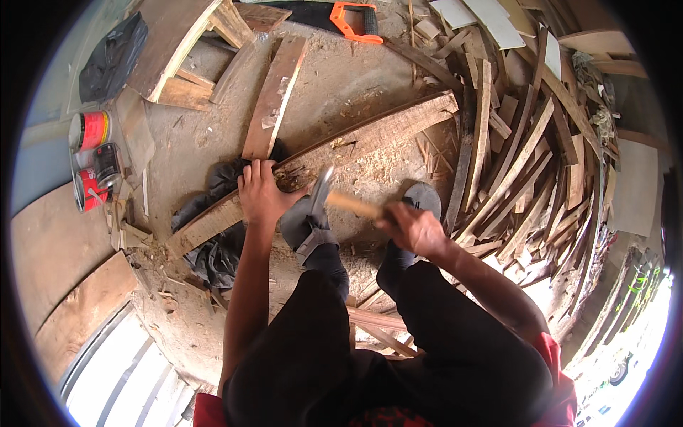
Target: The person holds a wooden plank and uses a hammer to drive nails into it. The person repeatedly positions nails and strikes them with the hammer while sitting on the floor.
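Note:
My right hand (414, 228) is closed around the wooden handle of a hammer (357, 205). The hammer's metal head is raised near my left shoe and looks slightly blurred. A long wooden beam (388, 128) lies slantwise across the ground in front of my feet. Over the beam's left part, my left hand (260, 193) grips it, fingers across the top and thumb stretched toward the hammer head. Just beyond that hand, the near end of a shorter plank (276, 99) comes close to the beam. Dark crumpled plastic (219, 256) lies partly under the beam's left end.
A large heap of wood strips (516, 156) fills the right side. Beyond the beam lies a handsaw with an orange and black handle (356, 28). A wooden frame (181, 43) stands at the far left, with red cans (91, 132) nearby. Sawdust (384, 164) covers the ground beside the beam.

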